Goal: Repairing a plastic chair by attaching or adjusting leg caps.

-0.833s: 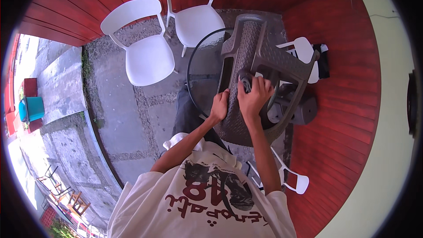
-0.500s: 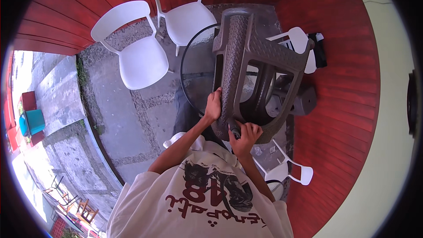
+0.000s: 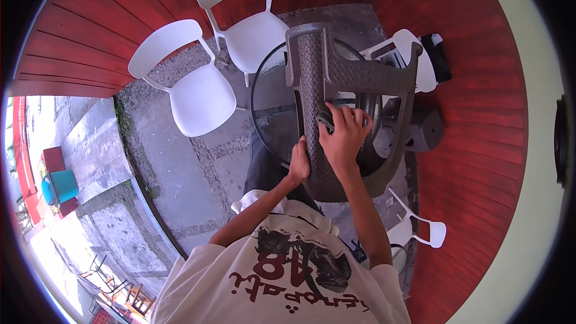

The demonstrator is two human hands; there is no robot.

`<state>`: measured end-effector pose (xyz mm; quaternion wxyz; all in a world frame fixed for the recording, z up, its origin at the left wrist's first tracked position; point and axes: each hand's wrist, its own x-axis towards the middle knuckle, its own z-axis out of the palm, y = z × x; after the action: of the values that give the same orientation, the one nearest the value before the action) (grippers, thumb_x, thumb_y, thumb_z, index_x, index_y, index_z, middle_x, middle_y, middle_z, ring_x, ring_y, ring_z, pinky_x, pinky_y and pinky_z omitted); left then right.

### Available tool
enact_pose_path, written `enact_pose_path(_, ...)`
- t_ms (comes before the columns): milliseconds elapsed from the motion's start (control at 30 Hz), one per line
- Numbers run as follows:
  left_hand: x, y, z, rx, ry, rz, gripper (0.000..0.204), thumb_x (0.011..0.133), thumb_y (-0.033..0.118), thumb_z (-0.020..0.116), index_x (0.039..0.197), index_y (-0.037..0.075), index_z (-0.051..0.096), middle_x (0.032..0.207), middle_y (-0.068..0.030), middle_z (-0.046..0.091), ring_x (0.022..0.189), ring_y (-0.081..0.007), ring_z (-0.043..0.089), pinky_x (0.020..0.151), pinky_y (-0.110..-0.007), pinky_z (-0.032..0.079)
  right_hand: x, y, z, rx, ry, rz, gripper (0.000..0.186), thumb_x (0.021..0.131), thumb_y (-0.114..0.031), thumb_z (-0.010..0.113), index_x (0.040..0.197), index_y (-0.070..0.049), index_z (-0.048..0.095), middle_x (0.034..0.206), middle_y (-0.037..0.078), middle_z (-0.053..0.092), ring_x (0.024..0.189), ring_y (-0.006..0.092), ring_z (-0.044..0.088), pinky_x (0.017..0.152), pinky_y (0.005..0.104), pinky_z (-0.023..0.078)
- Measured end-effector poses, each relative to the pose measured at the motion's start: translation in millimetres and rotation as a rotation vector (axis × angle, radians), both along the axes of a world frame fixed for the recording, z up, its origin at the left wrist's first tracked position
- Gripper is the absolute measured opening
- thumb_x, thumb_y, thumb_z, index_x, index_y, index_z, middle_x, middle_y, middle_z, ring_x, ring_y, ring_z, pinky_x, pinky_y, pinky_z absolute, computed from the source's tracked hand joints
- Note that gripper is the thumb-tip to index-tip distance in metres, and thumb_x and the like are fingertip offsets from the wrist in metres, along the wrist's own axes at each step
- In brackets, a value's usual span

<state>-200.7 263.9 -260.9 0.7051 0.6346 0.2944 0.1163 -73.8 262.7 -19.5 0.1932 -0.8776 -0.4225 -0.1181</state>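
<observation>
A brown plastic chair (image 3: 370, 76) with a woven-look texture lies tipped over on a round glass table (image 3: 268, 93) in front of me. My left hand (image 3: 299, 163) grips the left edge of the chair's textured strip, low down. Higher on that same strip, my right hand (image 3: 343, 138) presses a dark crumpled cloth (image 3: 324, 119) against the surface. The cloth is mostly covered by my thumb and fingers, so its full shape is hidden.
Two white chairs (image 3: 203, 101) stand at the left and back. Another white chair (image 3: 414, 63) holding a black item is beyond the table, and one more (image 3: 423, 233) is at lower right. A dark box-shaped object (image 3: 427, 129) sits near the red wall (image 3: 474, 126).
My right hand has slid away from me along the chair's strip with the cloth, from the near end to about its middle. The left hand still grips the edge, slightly lower.
</observation>
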Motion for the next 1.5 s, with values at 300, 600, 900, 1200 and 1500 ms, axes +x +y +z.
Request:
enact_pose_path(300, 16.6, 21.7, 114.1, -0.038, 0.038, 0.164, 0.045, 0.11, 0.028, 0.03, 0.104, -0.009, 0.056, 0.09, -0.0345, 0.058, 0.094, -0.0525, 0.057, 0.087, -0.048, 0.045, 12.1, -12.3, -5.3, -0.037, -0.051, 0.068, 0.041, 0.071, -0.017, 0.082, 0.11, -0.009, 0.073, 0.092, 0.004, 0.061, 0.097, 0.0264, 0.057, 0.101, 0.0485, 0.037)
enact_pose_path(600, 10.3, 29.5, 121.8, -0.076, 0.065, 0.151, 0.053, 0.111, 0.033, 0.027, 0.095, -0.009, 0.055, 0.088, -0.0354, 0.058, 0.094, -0.0551, 0.055, 0.086, -0.048, 0.044, 15.3, -1.0, 9.6, -0.171, -0.05, 0.191, 0.047, 0.066, -0.018, 0.084, 0.111, -0.011, 0.073, 0.091, 0.003, 0.059, 0.096, 0.0249, 0.057, 0.101, 0.0511, 0.036)
enact_pose_path(900, 9.2, 38.0, 120.3, -0.081, 0.119, 0.032, 0.047, 0.111, 0.031, 0.029, 0.106, -0.008, 0.055, 0.098, -0.036, 0.058, 0.101, -0.0527, 0.055, 0.089, -0.05, 0.044, 81.3, 108.7, 35.2, -0.197, -0.186, 0.244, 0.044, 0.068, -0.017, 0.087, 0.11, -0.011, 0.073, 0.107, 0.005, 0.06, 0.103, 0.0268, 0.057, 0.101, 0.051, 0.037)
enact_pose_path(1200, 31.8, 114.3, 149.4, -0.062, 0.253, -0.119, 0.037, 0.103, 0.031, 0.046, 0.101, -0.005, 0.057, 0.088, -0.0297, 0.064, 0.094, -0.0466, 0.064, 0.086, -0.047, 0.047, 130.1, 88.4, 54.5, -0.155, 0.177, 0.276, 0.029, 0.072, -0.009, 0.086, 0.097, 0.0, 0.075, 0.159, 0.019, 0.04, 0.146, 0.0411, 0.036, 0.118, 0.0503, 0.034)
enact_pose_path(1500, 168.7, 195.0, 179.2, 0.296, -0.075, 0.073, 0.036, 0.096, 0.03, 0.059, 0.116, 0.0, 0.057, 0.09, -0.0209, 0.069, 0.09, -0.0426, 0.066, 0.086, -0.049, 0.047, 167.8, 69.1, 87.1, -0.265, 0.325, 0.162, 0.03, 0.063, -0.013, 0.09, 0.089, -0.005, 0.079, 0.165, 0.017, 0.033, 0.153, 0.0388, 0.029, 0.122, 0.0509, 0.027)
